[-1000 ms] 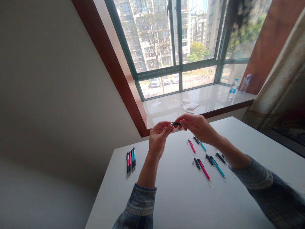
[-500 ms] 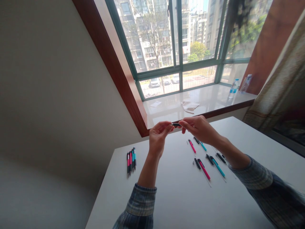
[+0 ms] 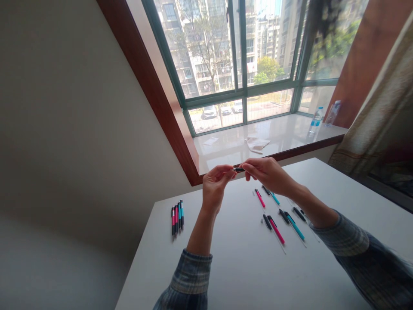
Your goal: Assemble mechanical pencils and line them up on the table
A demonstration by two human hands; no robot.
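- The left hand (image 3: 213, 189) and right hand (image 3: 267, 174) both have a pinching grip, clamped on opposite ends of one slim black pen section (image 3: 239, 169), which is up in the air, beyond and to the right of the row of four pens (image 3: 176, 218).
- Only a short stretch shows between the fingertips, so a sideways pull or uneven twist could make the section slip; its silvery end (image 3: 234, 169) looks smooth and offers little purchase.
- If it has a thread, poor alignment could cross it. Whether the parts are fully seated I cannot tell, since fingers cover both ends.
- A dropped piece could bounce off the desk (image 3: 232, 267), as the hands are near its far edge, past the row.
- Well right of the row, the right cuff (image 3: 353, 237) appears just beside a black sleeve (image 3: 298, 214); if the forearm dips, the fabric could sweep it away. Contact is unclear.
- The tiny grey piece (image 3: 261, 221), right of the row, could roll off or get lost if knocked.
- Also right of the row, the pink barrel (image 3: 276, 229) and blue barrel (image 3: 294, 226) lie close together, so neighbouring parts could be mixed up.
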